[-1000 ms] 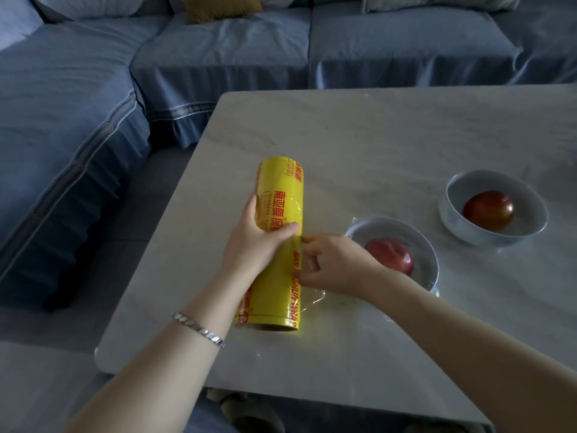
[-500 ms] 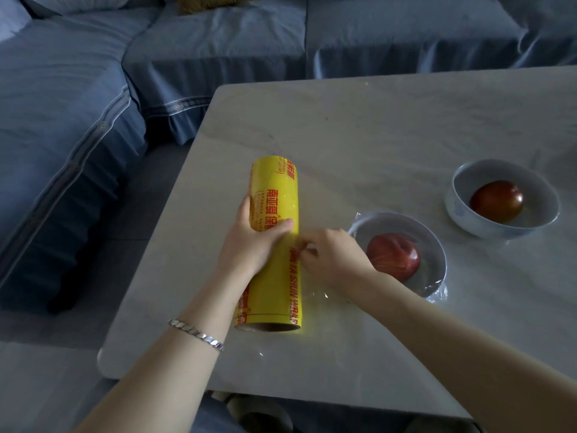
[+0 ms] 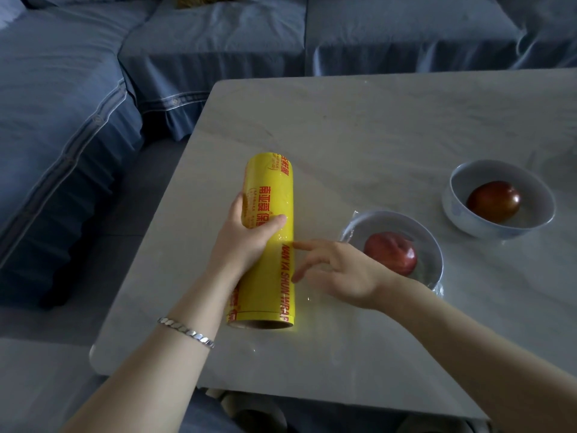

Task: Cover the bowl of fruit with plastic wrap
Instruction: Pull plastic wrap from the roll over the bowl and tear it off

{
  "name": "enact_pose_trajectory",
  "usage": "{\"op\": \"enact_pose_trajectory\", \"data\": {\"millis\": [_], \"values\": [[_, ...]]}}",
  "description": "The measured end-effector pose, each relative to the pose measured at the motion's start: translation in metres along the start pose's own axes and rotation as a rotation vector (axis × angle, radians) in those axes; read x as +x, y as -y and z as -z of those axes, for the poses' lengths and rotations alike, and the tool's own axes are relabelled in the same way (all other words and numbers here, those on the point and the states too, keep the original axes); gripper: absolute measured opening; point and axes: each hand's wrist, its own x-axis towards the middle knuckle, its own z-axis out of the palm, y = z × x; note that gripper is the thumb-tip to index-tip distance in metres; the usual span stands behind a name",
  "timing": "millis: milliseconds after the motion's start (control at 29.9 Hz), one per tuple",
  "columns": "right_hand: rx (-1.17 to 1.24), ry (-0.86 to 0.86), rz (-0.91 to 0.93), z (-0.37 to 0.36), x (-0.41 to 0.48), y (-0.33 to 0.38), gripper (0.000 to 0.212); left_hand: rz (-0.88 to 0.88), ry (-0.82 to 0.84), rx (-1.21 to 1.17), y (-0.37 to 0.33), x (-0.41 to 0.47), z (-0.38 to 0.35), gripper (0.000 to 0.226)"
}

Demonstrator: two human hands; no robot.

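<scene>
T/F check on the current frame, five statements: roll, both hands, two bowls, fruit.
1. The left hand grips the yellow plastic wrap roll. True.
2. The roll stands upright on its end. False: it lies on its side on the table.
3. The right hand is closed around the near bowl's rim. False: its fingers are spread beside the roll, fingertips at the roll's edge.
4. Each bowl holds one red fruit. True: one in the near bowl, one in the far bowl.
5. The near bowl has plastic film around it. True: crinkled clear film shows at its rim; the far bowl shows none clearly.
</scene>
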Motion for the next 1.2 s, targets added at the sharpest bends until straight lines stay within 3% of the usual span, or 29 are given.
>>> {"op": "enact_pose_trajectory", "data": {"millis": [67,167,301,501,669,869,969,1036,1137,1203], "values": [[-0.058,0.043,-0.045,0.001,0.002,0.006,0.053,0.001,0.000,-0.003,0.000,-0.001,-0.001,0.090],[-0.162,0.051,-0.095,-0.006,0.008,0.008,0.048,0.011,-0.002,-0.002,-0.001,-0.001,-0.001,0.090],[-0.199,-0.122,-0.114,-0.021,0.013,0.004,0.033,0.032,-0.009,0.019,-0.002,0.001,-0.002,0.092],[-0.093,-0.268,-0.046,-0.033,0.008,0.002,0.042,0.027,-0.014,0.073,-0.004,0.001,-0.005,0.095],[-0.190,-0.470,0.089,-0.043,0.011,-0.010,0.040,0.025,-0.016,0.085,-0.006,0.000,-0.005,0.093],[-0.017,-0.383,0.053,-0.023,0.004,-0.012,0.015,0.000,-0.006,-0.014,-0.003,-0.002,0.001,0.079],[0.196,-0.491,0.030,-0.013,-0.013,-0.018,0.040,-0.003,0.017,0.010,-0.003,-0.002,0.000,0.085],[0.293,-0.537,-0.005,-0.007,-0.025,-0.022,0.046,-0.003,0.020,0.022,-0.003,-0.001,0.000,0.089],[-0.022,-0.547,-0.001,0.000,-0.033,-0.018,0.027,0.007,0.011,0.020,-0.003,-0.001,0.001,0.086],[-0.177,-0.444,-0.017,0.000,-0.034,-0.010,0.043,0.010,0.014,0.020,-0.001,-0.002,0.001,0.083]]}}
